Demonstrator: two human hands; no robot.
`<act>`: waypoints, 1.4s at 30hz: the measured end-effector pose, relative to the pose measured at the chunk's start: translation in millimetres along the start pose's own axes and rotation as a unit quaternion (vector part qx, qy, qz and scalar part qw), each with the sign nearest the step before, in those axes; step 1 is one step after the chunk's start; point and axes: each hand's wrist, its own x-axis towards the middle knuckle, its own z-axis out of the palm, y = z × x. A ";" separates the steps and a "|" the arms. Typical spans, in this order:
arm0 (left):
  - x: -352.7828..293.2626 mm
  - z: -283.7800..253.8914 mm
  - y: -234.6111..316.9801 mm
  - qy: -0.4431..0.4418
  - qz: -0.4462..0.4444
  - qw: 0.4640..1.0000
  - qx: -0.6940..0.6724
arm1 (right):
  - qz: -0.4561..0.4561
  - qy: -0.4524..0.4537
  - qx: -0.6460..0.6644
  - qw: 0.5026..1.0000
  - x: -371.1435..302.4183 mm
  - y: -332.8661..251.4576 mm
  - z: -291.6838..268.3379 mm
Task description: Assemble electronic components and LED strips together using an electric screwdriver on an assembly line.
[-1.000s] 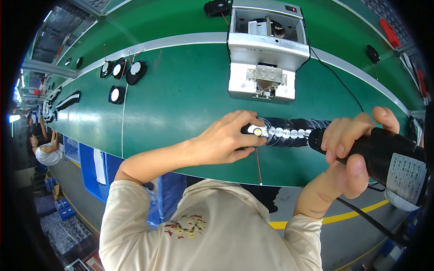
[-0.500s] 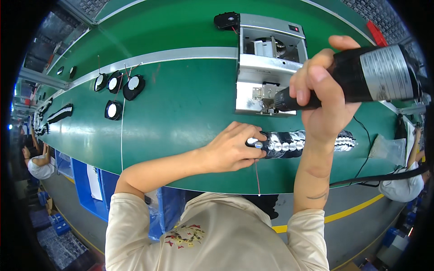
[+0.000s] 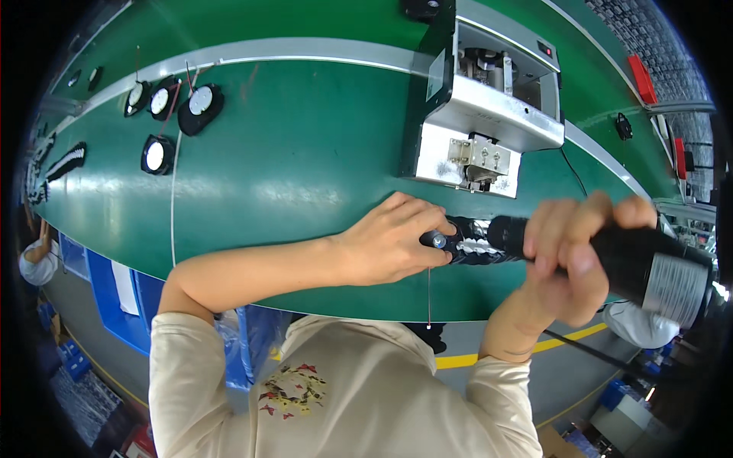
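Note:
My left hand (image 3: pixel 393 238) rests on the green table with its thumb and fingers pinching a small black part (image 3: pixel 438 240). A shiny round spot shows on that part, and a thin wire hangs from below the hand toward the table's front edge. Right beside it, a row of black-and-silver parts (image 3: pixel 475 249) runs to the right, partly hidden. My right hand (image 3: pixel 569 256), smeared by motion, is wrapped round a black electric screwdriver (image 3: pixel 630 263) with a pale label. The tool lies nearly level, its nose over the row; the bit cannot be made out.
A silver screw feeder (image 3: pixel 489 114) stands beyond my hands. Several black parts with white discs and red wires (image 3: pixel 200 103) lie at the left, and a row of black-and-white parts (image 3: pixel 67 160) is farther left. Blue bins (image 3: pixel 114 294) stand below the table's front edge.
My right hand has brought the screwdriver down from the screw feeder toward me, beside my left hand. The left hand keeps its pinch on the black part. The whole view has shifted.

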 end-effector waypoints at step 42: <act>-5.8 0.8 -1.1 -0.011 0.010 1.000 0.021 | 0.009 0.046 -0.109 0.993 41.0 19.7 11.7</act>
